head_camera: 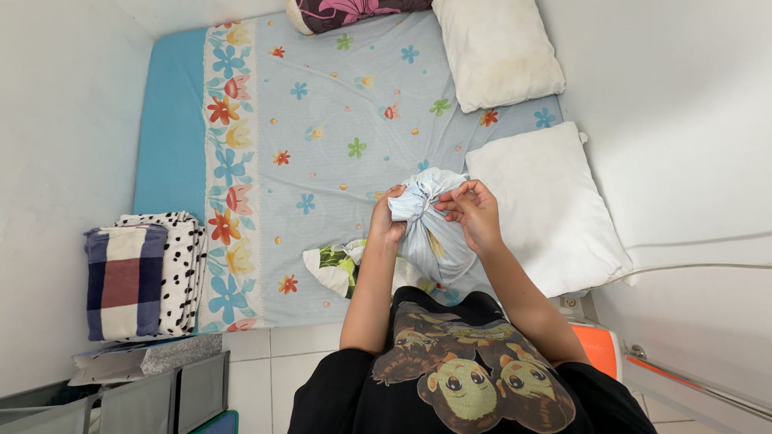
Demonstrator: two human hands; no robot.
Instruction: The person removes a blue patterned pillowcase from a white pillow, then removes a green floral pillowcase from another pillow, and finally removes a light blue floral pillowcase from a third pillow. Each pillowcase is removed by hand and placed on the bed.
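Note:
I hold a bunched light-blue patterned cloth, like a pillowcase, over the bed's near edge. My left hand grips its gathered top on the left side. My right hand pinches the fabric on the right side, fingers curled into the folds. The cloth hangs down between my forearms. Just below it a green and white floral cloth lies crumpled on the flowered bedsheet.
Two white pillows lie on the right of the bed, a dark floral pillow at the far end. Folded plaid and spotted blankets sit stacked at the near left corner. Grey fabric bins stand on the tiled floor; walls close both sides.

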